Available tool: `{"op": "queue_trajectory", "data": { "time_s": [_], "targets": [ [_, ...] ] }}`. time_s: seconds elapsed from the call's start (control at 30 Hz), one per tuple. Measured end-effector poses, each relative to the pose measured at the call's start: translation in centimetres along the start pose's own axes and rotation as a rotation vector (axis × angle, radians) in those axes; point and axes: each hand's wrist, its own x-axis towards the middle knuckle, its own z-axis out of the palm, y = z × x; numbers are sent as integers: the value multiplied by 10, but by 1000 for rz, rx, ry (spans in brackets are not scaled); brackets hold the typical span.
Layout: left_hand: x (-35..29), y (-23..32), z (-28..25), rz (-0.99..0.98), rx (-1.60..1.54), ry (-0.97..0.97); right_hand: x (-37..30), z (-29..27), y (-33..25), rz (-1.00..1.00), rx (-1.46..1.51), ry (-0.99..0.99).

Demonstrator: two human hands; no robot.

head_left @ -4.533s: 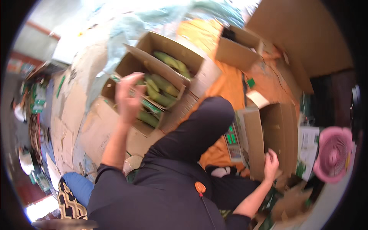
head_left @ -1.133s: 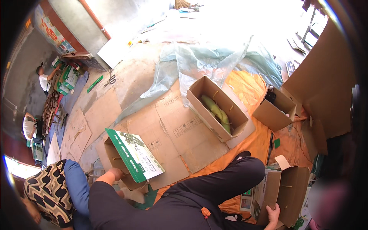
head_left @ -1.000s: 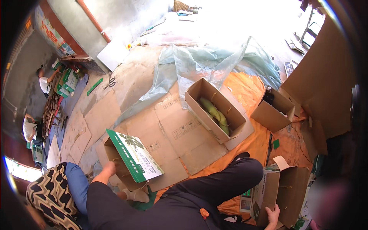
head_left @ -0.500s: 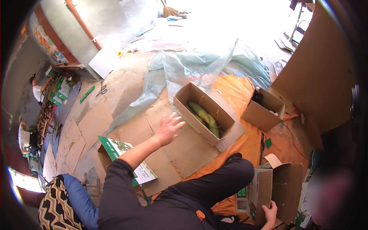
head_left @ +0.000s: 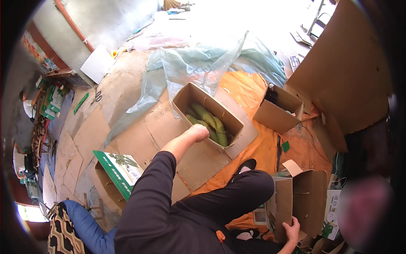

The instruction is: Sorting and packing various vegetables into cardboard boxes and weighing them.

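A cardboard box (head_left: 237,136) in the middle holds several long, thick green vegetables (head_left: 213,123). My left hand (head_left: 198,132) is at its near-left rim, closed, with the fingers bent down and mostly hidden; what they hold, if anything, does not show. My right hand (head_left: 292,230) grips the near edge of an opened cardboard box (head_left: 311,197) beside my knee, fingers wrapped over its panel. That box is tilted, with a flap raised and its inside facing right.
A green and white printed carton (head_left: 120,173) stands left of my arm. Right of the vegetables is a smaller box (head_left: 279,114) with a bottle-like dark thing. Plastic sheeting (head_left: 203,67) and orange tarp (head_left: 239,91) cover the floor. Scissors (head_left: 97,97) lie left; two people work at far left.
My left hand has gone from hovering, fingers spread, left of the vegetable box down to its rim and closed. My right hand still grips its box. The whole view has shifted slightly.
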Motion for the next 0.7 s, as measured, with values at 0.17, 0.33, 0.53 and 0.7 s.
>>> {"op": "queue_trajectory", "data": {
  "time_s": [0.17, 0.33, 0.53, 0.7],
  "targets": [
    [-49, -18, 31, 20, -45, 44, 0, 1, -5, 13, -109, -24],
    [-116, -35, 65, 74, -28, -46, 4, 0, -1, -59, -220, -22],
    [-223, -39, 101, 83, 68, -200, 5, -1, -2, -58, -323, 5],
    [-302, -36, 134, -39, 7, -288, 4, 2, -8, -71, -413, 3]
  ]
}}
